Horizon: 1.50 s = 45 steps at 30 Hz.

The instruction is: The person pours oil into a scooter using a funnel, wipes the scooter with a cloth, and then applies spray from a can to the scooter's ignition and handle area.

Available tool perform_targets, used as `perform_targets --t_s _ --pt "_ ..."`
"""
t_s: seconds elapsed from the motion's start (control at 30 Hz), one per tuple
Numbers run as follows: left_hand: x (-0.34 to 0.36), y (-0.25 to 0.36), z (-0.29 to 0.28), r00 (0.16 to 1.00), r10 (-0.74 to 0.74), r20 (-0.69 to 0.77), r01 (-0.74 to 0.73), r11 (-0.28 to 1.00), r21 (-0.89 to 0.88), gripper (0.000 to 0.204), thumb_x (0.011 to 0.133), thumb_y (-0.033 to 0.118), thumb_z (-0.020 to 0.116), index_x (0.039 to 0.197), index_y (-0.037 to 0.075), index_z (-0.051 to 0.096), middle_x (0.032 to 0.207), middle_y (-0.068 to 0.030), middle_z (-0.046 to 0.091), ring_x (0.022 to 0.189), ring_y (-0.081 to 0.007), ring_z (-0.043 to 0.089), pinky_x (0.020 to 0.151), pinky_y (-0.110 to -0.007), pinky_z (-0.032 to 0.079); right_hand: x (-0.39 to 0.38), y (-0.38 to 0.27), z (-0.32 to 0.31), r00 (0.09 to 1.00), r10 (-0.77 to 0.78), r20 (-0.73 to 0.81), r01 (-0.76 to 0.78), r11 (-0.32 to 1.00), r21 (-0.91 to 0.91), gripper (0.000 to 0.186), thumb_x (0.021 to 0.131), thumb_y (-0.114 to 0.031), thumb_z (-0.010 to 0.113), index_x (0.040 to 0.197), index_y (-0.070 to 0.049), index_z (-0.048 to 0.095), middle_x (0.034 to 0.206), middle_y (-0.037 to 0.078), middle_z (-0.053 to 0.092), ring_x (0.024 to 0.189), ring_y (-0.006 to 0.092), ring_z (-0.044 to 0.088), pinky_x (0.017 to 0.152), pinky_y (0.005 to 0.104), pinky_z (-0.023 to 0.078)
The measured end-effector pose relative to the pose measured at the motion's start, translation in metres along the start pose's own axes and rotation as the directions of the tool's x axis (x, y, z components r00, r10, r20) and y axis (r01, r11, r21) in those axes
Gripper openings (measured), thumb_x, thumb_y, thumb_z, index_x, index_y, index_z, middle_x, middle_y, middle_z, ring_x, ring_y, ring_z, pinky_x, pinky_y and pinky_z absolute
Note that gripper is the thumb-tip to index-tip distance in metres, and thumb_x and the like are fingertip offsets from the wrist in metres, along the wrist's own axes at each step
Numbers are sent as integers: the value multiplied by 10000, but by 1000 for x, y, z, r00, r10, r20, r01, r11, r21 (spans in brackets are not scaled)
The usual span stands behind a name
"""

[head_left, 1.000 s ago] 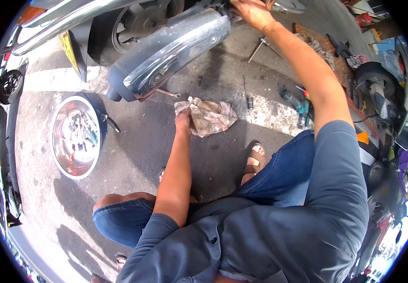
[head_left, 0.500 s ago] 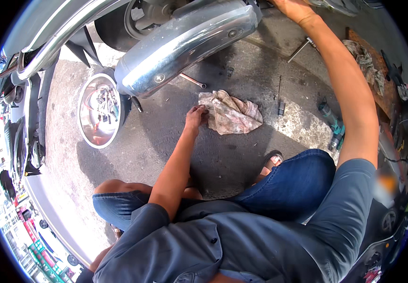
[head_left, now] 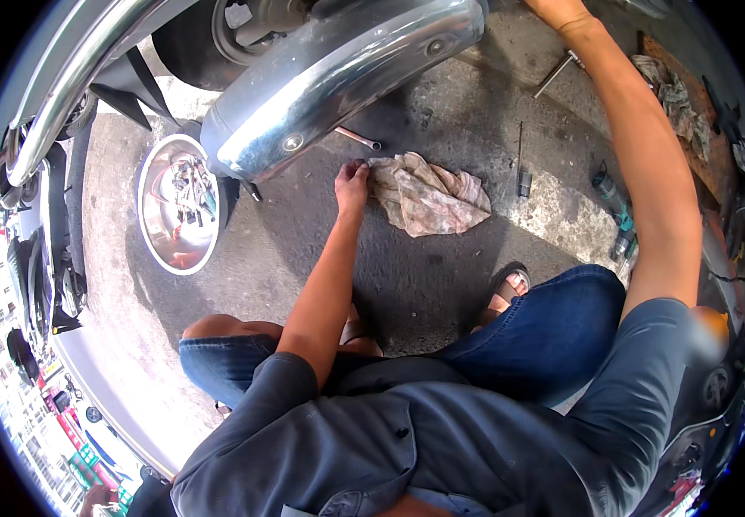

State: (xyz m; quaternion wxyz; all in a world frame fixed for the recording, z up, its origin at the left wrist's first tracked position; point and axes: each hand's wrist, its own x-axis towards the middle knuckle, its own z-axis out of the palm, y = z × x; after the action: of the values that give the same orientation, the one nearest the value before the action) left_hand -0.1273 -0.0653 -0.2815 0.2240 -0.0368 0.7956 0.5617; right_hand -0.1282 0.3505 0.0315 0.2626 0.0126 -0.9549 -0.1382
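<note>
My left hand (head_left: 352,183) has its fingers pinched at the left corner of a stained, crumpled rag (head_left: 424,194); what they hold is too small to make out. My right hand (head_left: 560,14) reaches up to the top edge, fingers mostly out of view, just right of a chrome exhaust muffler (head_left: 321,86). A wrench (head_left: 357,138) sticks out under the muffler. At lower left of it, a steel bowl (head_left: 157,202) holds several small tools and parts. Right of the rag lie a thin rod tool with a dark cylinder (head_left: 524,185) and a teal drill (head_left: 614,200).
A vehicle's wheel (head_left: 243,34) and chrome bar (head_left: 62,103) are at the top left. A T-handle tool (head_left: 553,76) lies upper right, near a wooden board (head_left: 700,172) with rags. My bent legs and sandalled feet are below. Parked motorbikes (head_left: 53,258) line the left.
The view has shifted, bringing more of the left-hand street into sight. My left hand has moved up along the rag's left edge. My right hand has moved partly out of the top of view.
</note>
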Motion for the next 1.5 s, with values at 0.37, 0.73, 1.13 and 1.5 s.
perform_targets --t_s 0.37,0.73,1.13,1.5 --pt "39 70 50 973 62 221 -227 404 886 542 779 434 682 1234 154 588 1079 -169 685 1026 -363 654 870 -460 522 -20 -26 7 903 411 -124 -359 881 309 432 862 -420 651 1104 -67 592 1116 129 642 1055 332 610 846 423 519" --pt "-36 233 109 807 -28 590 -158 953 260 100 844 94 580 906 29 625 688 -39 610 505 -108 538 427 -261 443 -197 -200 66 878 454 153 -434 618 656 381 825 -268 671 1143 -70 597 1105 101 590 1087 307 521 955 433 411" --pt "-208 531 172 -209 538 817 -908 -417 42 283 852 157 691 1074 -10 641 1036 -153 664 992 -259 636 878 -374 500 -137 -81 214 282 620 732 11 -765 644 176 992 -233 495 1094 -126 592 819 33 602 628 152 558 550 327 427" --pt "-85 528 299 -71 344 936 -876 -470 107 585 824 250 742 1298 -12 523 1251 -208 520 1120 -361 571 949 -391 469 19 -29 211 288 474 832 561 -788 255 375 954 -73 513 1329 -72 498 804 33 579 560 108 496 447 247 375"
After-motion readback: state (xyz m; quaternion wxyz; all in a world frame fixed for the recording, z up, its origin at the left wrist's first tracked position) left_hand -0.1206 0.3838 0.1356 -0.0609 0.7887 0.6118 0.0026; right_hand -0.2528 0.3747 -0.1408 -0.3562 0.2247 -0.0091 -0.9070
